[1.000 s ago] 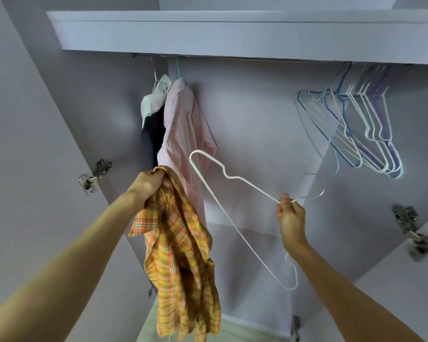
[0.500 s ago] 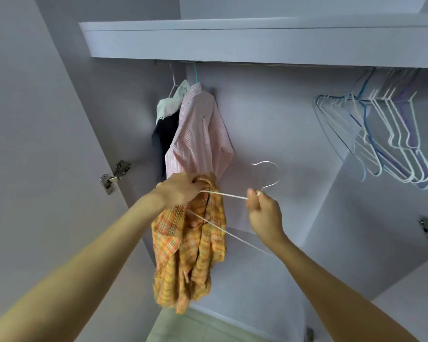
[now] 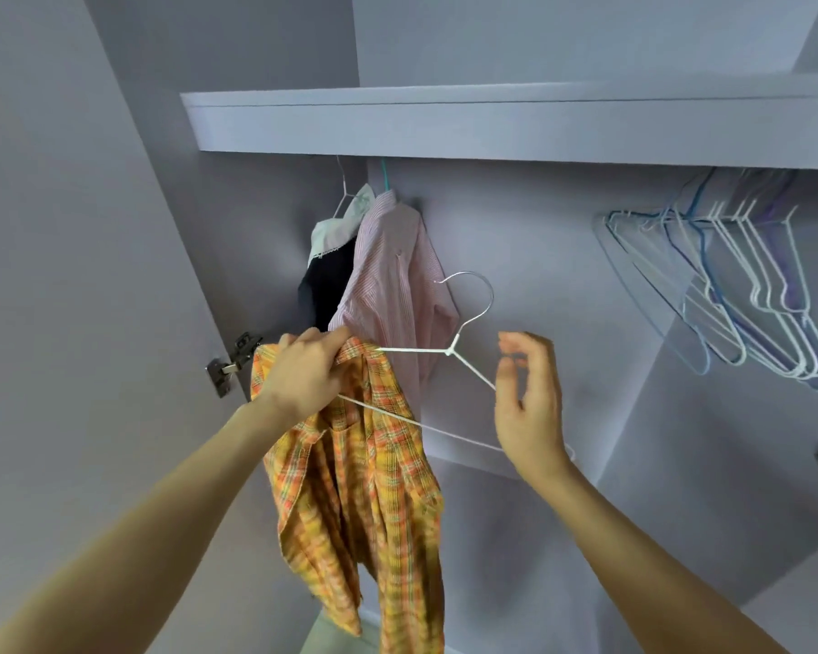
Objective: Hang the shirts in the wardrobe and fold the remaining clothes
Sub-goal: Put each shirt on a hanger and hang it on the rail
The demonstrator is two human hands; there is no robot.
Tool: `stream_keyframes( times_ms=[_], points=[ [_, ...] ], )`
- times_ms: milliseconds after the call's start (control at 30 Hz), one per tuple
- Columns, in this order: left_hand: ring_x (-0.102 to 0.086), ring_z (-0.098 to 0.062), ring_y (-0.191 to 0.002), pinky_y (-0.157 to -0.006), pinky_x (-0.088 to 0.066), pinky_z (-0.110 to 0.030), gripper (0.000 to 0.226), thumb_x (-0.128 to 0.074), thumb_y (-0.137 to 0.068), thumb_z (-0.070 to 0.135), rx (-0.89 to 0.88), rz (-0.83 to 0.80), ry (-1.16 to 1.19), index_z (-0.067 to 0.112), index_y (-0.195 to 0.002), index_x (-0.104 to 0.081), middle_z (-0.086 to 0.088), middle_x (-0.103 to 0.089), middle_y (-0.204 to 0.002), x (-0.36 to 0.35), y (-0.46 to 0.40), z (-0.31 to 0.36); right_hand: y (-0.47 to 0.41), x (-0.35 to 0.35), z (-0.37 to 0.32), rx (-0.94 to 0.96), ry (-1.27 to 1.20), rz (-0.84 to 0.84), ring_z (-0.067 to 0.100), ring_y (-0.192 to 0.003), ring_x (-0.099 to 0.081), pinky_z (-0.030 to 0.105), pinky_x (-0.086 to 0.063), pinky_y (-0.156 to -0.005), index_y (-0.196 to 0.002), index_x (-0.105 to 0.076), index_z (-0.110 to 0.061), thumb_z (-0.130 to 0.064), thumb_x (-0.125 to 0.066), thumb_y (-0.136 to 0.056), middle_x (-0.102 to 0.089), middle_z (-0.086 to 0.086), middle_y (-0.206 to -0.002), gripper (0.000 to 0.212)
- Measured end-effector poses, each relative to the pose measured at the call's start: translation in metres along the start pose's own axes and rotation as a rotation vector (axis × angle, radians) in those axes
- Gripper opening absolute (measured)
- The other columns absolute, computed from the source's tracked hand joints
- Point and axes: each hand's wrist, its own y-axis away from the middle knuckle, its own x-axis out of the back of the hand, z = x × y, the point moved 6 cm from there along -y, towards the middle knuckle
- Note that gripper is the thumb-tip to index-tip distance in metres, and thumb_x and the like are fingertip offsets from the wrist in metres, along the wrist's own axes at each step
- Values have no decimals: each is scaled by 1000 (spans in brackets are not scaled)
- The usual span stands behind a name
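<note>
Mid-frame: left hand (image 3: 305, 370) grips plaid shirt (image 3: 364, 488) collar and one arm of the white hanger (image 3: 449, 351); right hand (image 3: 530, 408), fingers apart, holds nothing — hanger may tip and slip out of the shirt.

Wardrobe shelf (image 3: 492, 129) runs across the top, pale lilac-grey, front edge toward cam; nothing visible on its top from this low angle. Under it, rail itself hidden by the shelf edge. Hanging there, left: pink striped shirt (image 3: 393, 276) beside a dark garment w/ white collar (image 3: 329, 271), touching. Right: bunch of bare wire hangers (image 3: 747, 285), white, blue & purple, well apart from the shirts
</note>
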Motion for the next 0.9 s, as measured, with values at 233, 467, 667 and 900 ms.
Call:
stream_keyframes(
  times_ms=[233,467,667,900],
  points=[
    [-52,-30,-86,-82,-22,-24,42,-58,-62,-15,-321,25,-40,3,-99,-63,-9,-63,-88,19,11,21,-6,-51,23,-546,-42,-1024,6,-78,-60,20,-50,-70,-117,-55,-7,-18,-59,-91,-61,0,-90,29],
    [-49,-19,-86,-86,-22,-20,43,-56,-62,-5,-368,105,62,4,-104,-54,-8,-59,-87,37,21,33,1,-105,-6,-197,261,-982,24,-69,-55,36,-46,-65,-68,-49,-16,-32,-54,-86,-57,7,-71,25],
    [-49,-20,-85,-83,-21,-17,52,-51,-61,3,-274,87,86,22,-108,-36,-10,-62,-96,45,36,8,-29,-66,35,-182,610,-693,34,-89,-59,32,-40,-66,-79,-57,-14,-21,-55,-83,-65,11,-91,9],
    [-58,-29,-85,-85,-25,-27,45,-46,-69,13,-83,93,-5,7,-112,-57,-10,-62,-93,45,36,-27,-64,-16,57,-118,786,-514,32,-104,-59,36,-45,-79,-114,-60,-23,-24,-55,-86,-66,7,-115,28]
  ],
)
